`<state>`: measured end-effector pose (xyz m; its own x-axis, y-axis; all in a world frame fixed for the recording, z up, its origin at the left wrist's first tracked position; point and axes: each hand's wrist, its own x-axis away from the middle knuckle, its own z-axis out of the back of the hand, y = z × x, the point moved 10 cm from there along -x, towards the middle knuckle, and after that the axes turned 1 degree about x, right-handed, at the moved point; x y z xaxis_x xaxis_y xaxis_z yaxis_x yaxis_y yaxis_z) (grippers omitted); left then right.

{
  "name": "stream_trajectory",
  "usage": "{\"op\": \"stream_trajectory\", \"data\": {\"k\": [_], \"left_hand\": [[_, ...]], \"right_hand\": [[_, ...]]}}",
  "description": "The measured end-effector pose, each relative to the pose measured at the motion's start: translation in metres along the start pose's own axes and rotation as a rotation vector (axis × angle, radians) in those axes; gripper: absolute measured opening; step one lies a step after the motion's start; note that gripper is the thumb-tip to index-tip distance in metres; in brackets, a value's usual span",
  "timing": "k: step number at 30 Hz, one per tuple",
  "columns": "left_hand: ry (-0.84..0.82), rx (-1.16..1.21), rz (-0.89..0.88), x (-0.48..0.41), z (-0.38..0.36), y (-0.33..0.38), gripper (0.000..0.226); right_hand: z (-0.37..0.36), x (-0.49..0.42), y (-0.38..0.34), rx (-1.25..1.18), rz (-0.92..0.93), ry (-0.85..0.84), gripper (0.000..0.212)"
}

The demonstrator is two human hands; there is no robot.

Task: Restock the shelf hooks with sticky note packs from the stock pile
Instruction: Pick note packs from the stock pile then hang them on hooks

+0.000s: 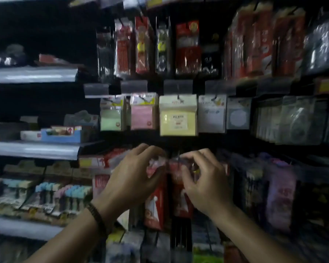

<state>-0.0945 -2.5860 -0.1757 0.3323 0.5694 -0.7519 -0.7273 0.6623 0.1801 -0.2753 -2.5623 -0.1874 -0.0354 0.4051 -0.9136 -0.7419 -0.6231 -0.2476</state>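
Observation:
Sticky note packs hang from hooks in the middle row: a green pack (pixel 111 115), a pink pack (pixel 143 114), a large yellow pack (pixel 177 115) and two white packs (pixel 212 114). Below that row, my left hand (pixel 135 174) and my right hand (pixel 203 177) are both raised to red-and-white packets (pixel 156 204) hanging on a lower hook. Fingers of both hands curl round the clear plastic tops of these packets near the hook. The view is blurred, so the exact hold is hard to make out.
Red and clear packets (pixel 187 48) hang in the top row. Grey and purple packets (pixel 279 190) hang at the right. At left, shelves (pixel 32 149) carry a blue box (pixel 60 134) and pastel items (pixel 46 194).

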Motion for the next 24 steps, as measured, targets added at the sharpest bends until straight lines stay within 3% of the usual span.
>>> {"op": "stream_trajectory", "data": {"k": [3,7,13,18,24], "left_hand": [[-0.220,0.044,0.014,0.067,-0.039,-0.015,0.014],[-0.564,0.072,0.091,0.178,-0.119,-0.056,0.010],[-0.901,0.128,0.397,0.337,-0.237,-0.121,0.013],[-1.034,0.203,0.538,0.420,-0.317,-0.151,0.016],[-1.149,0.297,0.705,0.467,-0.413,-0.185,0.029]], "right_hand": [[-0.024,0.067,0.001,-0.038,-0.003,-0.157,0.008],[-0.068,0.170,0.030,-0.067,-0.126,-0.384,0.008],[-0.150,0.363,0.108,-0.080,-0.582,-0.809,0.018],[-0.185,0.506,0.161,-0.017,-0.878,-0.948,0.011],[-0.254,0.598,0.228,0.096,-1.044,-1.034,0.005]]}}
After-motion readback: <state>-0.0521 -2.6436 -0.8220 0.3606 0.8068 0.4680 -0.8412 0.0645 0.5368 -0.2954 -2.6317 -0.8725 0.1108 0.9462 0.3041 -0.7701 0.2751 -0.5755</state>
